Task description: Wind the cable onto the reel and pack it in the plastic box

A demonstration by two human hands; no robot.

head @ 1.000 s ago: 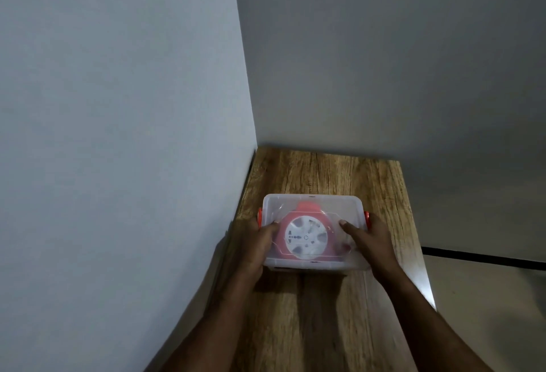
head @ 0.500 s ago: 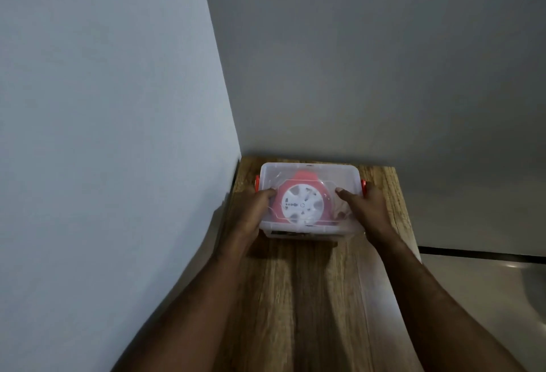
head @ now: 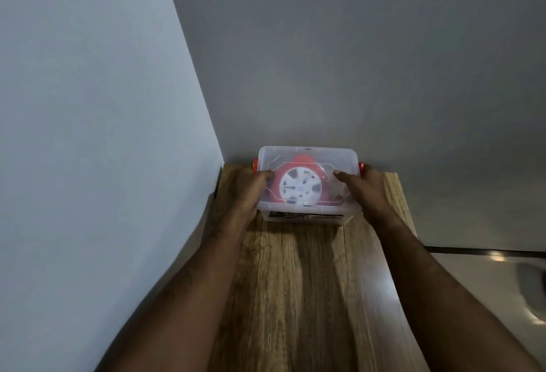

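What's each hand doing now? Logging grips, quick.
Left hand: closed on the plastic box, left end.
Right hand: closed on the box's right end.

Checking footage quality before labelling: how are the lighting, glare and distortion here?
Head view: dim and even; soft arm shadows on the wooden table; glare patch on the floor at right; wide-angle bending curves the left wall; reel hazy through the plastic box lid.

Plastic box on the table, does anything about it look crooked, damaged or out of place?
Nothing stands out. The plastic box sits level at the table's far end, lid on, cable reel inside, left hand and right hand at its sides.
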